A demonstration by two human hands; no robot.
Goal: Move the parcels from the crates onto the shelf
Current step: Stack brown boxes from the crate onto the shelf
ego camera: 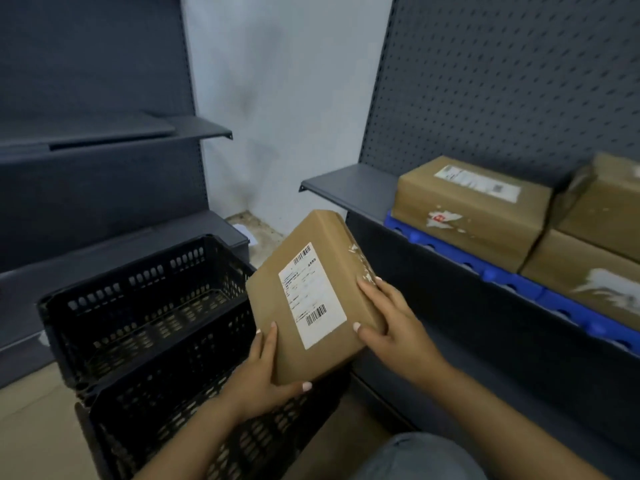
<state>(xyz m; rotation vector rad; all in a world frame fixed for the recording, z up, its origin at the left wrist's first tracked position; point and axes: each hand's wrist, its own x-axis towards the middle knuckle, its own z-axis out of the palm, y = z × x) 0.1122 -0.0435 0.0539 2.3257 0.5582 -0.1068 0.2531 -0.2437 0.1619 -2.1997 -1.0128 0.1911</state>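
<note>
Cardboard in hand: we lift a brown parcel [311, 296] clear of the black crates [149, 306], label up. Our left hand [263, 372] curls round its near corner from below, while our right hand [391, 320] clasps the far edge, so the box sits between both palms, steadied for the swing. Up and to the right of the grip, the shelf [349, 188] holds other parcels [471, 209].
</note>
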